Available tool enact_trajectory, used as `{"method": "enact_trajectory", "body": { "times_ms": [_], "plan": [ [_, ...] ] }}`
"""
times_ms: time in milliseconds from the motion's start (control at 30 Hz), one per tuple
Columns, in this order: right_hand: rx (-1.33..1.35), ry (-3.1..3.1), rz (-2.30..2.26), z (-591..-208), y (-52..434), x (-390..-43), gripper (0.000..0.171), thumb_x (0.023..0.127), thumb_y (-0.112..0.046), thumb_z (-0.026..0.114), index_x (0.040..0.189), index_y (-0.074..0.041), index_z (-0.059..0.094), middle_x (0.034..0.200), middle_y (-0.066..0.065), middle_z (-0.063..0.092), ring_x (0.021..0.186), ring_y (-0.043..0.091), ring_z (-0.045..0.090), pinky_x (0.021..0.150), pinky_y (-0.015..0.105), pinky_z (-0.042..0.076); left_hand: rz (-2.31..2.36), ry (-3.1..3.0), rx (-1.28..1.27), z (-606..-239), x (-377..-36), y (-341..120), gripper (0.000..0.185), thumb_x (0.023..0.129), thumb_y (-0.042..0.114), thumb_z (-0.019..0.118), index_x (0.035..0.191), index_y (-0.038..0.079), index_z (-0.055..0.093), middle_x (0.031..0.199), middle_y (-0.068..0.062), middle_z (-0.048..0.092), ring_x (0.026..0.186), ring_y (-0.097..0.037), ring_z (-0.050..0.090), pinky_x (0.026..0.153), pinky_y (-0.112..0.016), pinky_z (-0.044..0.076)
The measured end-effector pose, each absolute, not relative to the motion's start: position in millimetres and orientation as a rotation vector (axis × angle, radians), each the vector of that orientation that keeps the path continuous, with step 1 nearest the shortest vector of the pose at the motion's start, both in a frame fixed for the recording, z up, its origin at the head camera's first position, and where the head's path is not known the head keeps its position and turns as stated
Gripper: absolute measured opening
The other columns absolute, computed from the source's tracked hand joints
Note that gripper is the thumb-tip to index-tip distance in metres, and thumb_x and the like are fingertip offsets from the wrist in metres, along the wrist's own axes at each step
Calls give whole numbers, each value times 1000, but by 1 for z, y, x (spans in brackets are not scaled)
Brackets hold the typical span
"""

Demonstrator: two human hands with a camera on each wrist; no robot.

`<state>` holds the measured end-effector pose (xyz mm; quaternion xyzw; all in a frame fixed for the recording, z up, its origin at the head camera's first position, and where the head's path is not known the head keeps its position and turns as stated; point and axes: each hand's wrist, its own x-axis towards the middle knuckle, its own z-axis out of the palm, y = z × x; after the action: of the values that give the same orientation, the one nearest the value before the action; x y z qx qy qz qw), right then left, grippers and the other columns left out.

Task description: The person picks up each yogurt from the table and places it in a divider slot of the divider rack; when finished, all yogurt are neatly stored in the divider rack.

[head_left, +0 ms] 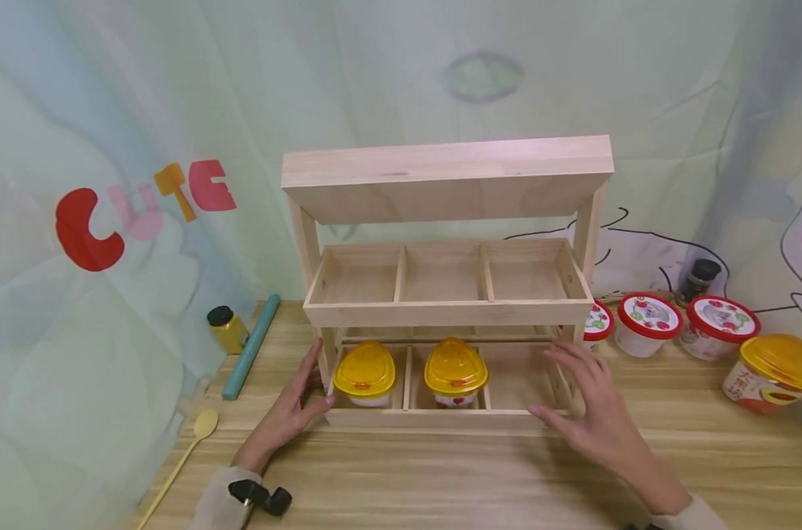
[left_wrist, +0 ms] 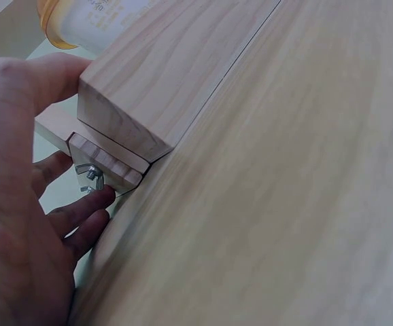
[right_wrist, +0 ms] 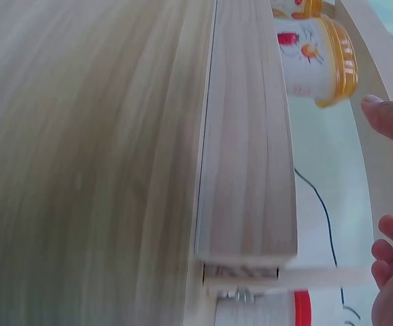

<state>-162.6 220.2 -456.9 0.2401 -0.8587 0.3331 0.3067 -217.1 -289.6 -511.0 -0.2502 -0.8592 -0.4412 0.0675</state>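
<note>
Wooden rack [head_left: 444, 313] stood on table [head_left: 441, 478], near back wall. Left hand [head_left: 293, 407] held rack's lower left corner, thumb over front rail, fingers behind post beside wing nut [left_wrist: 89, 174]. Right hand [head_left: 589, 412] hovered at lower right corner, grip wide, fingers spread, holding nothing. Two yellow-lidded cups [head_left: 364, 373] sat in lower tray's left and middle compartments. Red-lidded cups [head_left: 646, 324] stood right of rack.

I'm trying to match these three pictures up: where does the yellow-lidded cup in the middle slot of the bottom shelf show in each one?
Head: the middle cup sits centre frame, in the rack's lower middle slot.
Left wrist: not in it; the cup at the top left edge is probably its left neighbour.
Right wrist: probably the cup lying sideways at top right, though I cannot be sure.
Shared landmark: the rack's front bottom rail.
</note>
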Motion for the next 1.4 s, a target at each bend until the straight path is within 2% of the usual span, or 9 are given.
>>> {"method": "enact_trajectory", "body": {
  "times_ms": [100,267,400,500,700,833,967,1100,1400],
  "plan": [
    [596,-2286,872,-457,229,-161,94,60,-12,104,145,-12,64,152,19,59,136,38,48,116,9,20,-1328,-2591,-750,-511,-217,-290,102,99,10,72,175,24,5,167,-29,42,133,-6,59,109,-25,51],
    [552,-2292,875,-458,242,-159,93,57,-9,103,142,-6,65,154,21,58,136,43,47,114,14,22,-1332,-2587,-763,-512,-217,-290,102,100,9,71,175,23,4,167,-29,42,133,-5,59,109,-25,52],
    [518,-2305,864,-457,253,-159,94,57,-6,103,143,-5,64,153,23,58,135,45,47,110,41,35,-1326,-2583,-763,-513,-217,-290,102,99,9,72,175,23,4,169,-29,40,134,-6,58,109,-25,51],
    [492,-2309,843,-457,261,-159,94,57,-5,102,143,-5,64,152,25,57,134,44,46,102,52,37,-1313,-2584,-756,-513,-218,-290,102,99,9,72,175,23,5,170,-28,39,137,-9,58,110,-25,51],
    [474,-2284,821,-459,284,-161,94,58,-8,100,143,-3,63,151,28,56,135,44,46,119,43,27,-1311,-2588,-759,-513,-218,-290,102,99,9,71,175,23,5,168,-29,42,135,-8,59,109,-26,52],
    [447,-2279,821,-459,297,-162,92,60,-14,100,143,-2,62,150,30,56,135,51,44,124,52,24,-1307,-2590,-755,-513,-218,-290,102,99,9,72,175,23,5,167,-29,43,135,-9,59,109,-27,52],
    [414,-2268,802,-462,309,-163,85,79,-49,94,142,0,62,150,33,55,135,58,42,124,66,23,-1294,-2598,-746,-512,-218,-289,102,99,10,72,175,24,4,170,-28,39,137,-18,60,110,-27,52],
    [377,-2242,738,-466,322,-165,108,83,-89,62,138,4,62,147,38,54,133,61,41,122,72,22,-1298,-2599,-748,-512,-218,-288,103,99,10,72,175,23,4,173,-27,34,138,-29,60,110,-28,52],
    [251,-2275,592,-467,356,-168,121,81,-99,46,140,6,58,148,38,51,141,56,39,129,71,16,-1283,-2606,-730,-512,-218,-289,103,99,11,73,175,24,4,174,-27,33,140,-37,57,112,-28,49]
  ]
}}
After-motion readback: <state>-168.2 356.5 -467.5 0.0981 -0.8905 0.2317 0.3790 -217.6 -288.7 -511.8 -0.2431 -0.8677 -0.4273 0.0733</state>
